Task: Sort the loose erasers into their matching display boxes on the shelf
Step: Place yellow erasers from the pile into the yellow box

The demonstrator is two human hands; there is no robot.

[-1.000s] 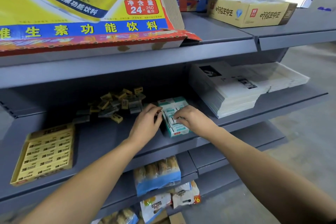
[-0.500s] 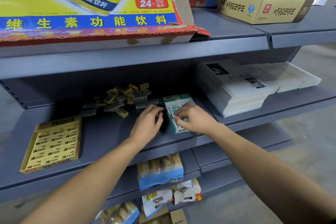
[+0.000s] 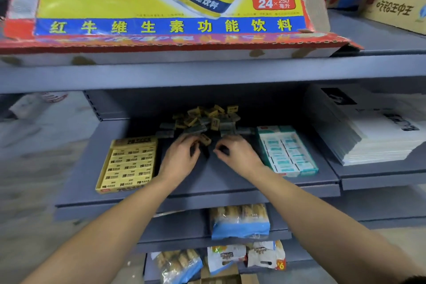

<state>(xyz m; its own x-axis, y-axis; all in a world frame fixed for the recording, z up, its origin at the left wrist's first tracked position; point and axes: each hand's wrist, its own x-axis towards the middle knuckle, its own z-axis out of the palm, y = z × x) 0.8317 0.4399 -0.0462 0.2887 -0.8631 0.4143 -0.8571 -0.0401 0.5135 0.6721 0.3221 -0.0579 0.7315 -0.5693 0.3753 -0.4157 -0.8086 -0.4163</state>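
Both hands (image 3: 207, 157) curl (contents unclear) between yellow box (image 3: 128, 163) and teal box (image 3: 287, 151).

Above you lies a flat yellow, red and blue drink carton (image 3: 161, 4). To your right sits a stack of white printed booklets (image 3: 368, 131). Below you rest blue-bottomed snack bags (image 3: 239, 221).

Hidden, cropped, blurred — mid-shelf view.
I can't tell whether my left hand (image 3: 182, 157) or right hand (image 3: 232, 153) holds an eraser; curled fingers hide the palms. Loose erasers (image 3: 202, 120) sit in shadow, print unreadable. Paper stack (image 3: 373, 129) runs off the right edge; frame's left side smeared.
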